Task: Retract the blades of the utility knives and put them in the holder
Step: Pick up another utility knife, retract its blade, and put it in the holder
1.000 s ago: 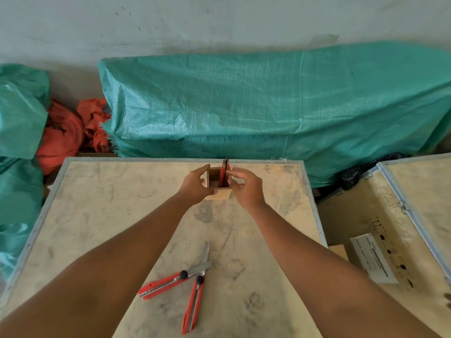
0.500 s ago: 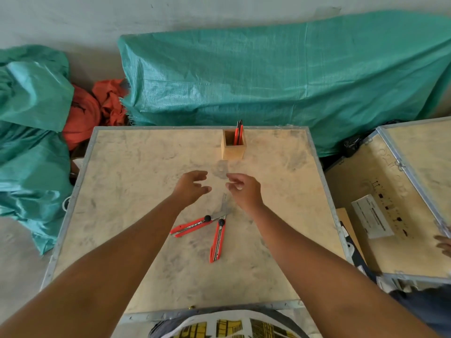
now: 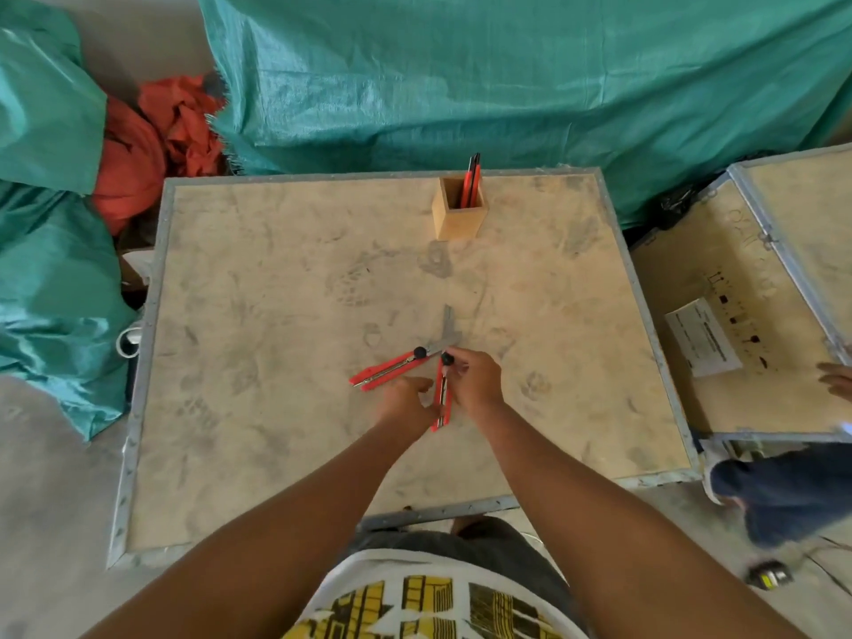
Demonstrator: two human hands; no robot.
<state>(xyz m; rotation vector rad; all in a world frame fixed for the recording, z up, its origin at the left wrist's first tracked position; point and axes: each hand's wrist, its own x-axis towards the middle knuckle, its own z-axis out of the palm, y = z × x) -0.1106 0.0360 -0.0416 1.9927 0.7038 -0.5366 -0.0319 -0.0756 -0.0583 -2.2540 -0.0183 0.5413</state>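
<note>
Both hands have come down from the air onto the near red knife [image 3: 441,395]. The right hand [image 3: 475,379] pinches it by the black knob, and the left hand [image 3: 405,401] curls at its side. The other red knife [image 3: 388,367] lies just left, blade out, crossing. The wooden holder [image 3: 458,214] now sits farther away with one knife [image 3: 471,179] inside.

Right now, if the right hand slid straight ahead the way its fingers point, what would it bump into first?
Probably the bare blades: the right hand points up the table, and the two knives' extended blades cross just beyond its fingertips. Farther on stands the wooden holder. Depth is hard to judge, so it may pass just above them.
</note>
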